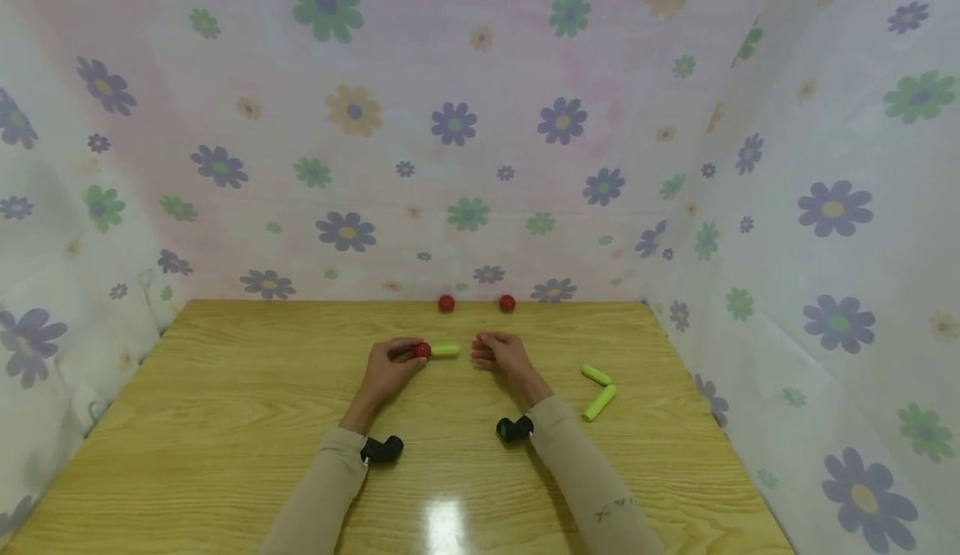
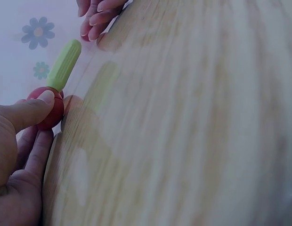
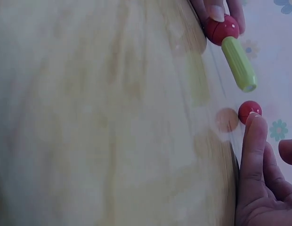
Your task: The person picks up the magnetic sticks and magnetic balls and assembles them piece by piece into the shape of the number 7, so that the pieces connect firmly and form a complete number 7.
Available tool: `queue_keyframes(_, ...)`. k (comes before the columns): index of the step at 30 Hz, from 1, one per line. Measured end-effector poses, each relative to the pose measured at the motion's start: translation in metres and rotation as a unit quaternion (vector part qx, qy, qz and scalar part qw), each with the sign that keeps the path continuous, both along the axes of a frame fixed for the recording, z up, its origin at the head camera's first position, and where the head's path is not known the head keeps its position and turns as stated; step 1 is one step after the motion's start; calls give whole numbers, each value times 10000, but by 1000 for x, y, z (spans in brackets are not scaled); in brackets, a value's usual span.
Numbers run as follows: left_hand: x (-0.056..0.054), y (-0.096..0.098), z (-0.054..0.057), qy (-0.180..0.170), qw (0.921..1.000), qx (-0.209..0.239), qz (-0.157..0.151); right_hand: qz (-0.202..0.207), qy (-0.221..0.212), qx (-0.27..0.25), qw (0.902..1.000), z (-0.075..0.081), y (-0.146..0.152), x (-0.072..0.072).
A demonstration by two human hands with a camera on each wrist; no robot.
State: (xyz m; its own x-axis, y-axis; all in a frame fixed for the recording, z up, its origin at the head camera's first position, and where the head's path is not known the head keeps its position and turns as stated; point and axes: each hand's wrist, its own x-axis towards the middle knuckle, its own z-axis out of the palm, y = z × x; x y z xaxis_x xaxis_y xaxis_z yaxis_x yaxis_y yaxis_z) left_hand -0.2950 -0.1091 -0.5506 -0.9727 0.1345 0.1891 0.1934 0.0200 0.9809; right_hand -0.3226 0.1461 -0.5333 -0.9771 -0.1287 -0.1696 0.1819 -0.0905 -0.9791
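Glossy tabletop (image 1: 247, 388), floral backdrop (image 1: 450, 72) — ball (image 3: 224, 31) in hand (image 1: 387, 369)

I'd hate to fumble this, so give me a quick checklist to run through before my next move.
1. Left hand pinching a red ball: ok.
2. Green rod meeting that ball: ok.
3. Join between them firm: cannot tell.
4. Right hand free: ok, it holds nothing.
5. Spare balls in sight: ok, two near the table's far edge.
6. Spare rods in sight: ok, two, to your right.
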Motion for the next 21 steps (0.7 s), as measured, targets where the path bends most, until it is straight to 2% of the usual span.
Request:
queue_keyframes(3, 1, 0, -1, 21, 10000, 16, -5, 18, 43, 90, 9999, 1, 4, -3)
queue_keyframes(7, 1, 0, -1, 63, 10000, -20, 30, -223, 154, 128, 9996, 3, 8, -7)
queue_keyframes(15, 2, 1, -2, -38, 10000, -59, 59, -819, 41, -501, 9954, 1, 19, -21)
queue_keyframes(21, 2, 2, -1, -62, 9999, -54, 60, -1546, 79, -1024, 9826, -2, 21, -33)
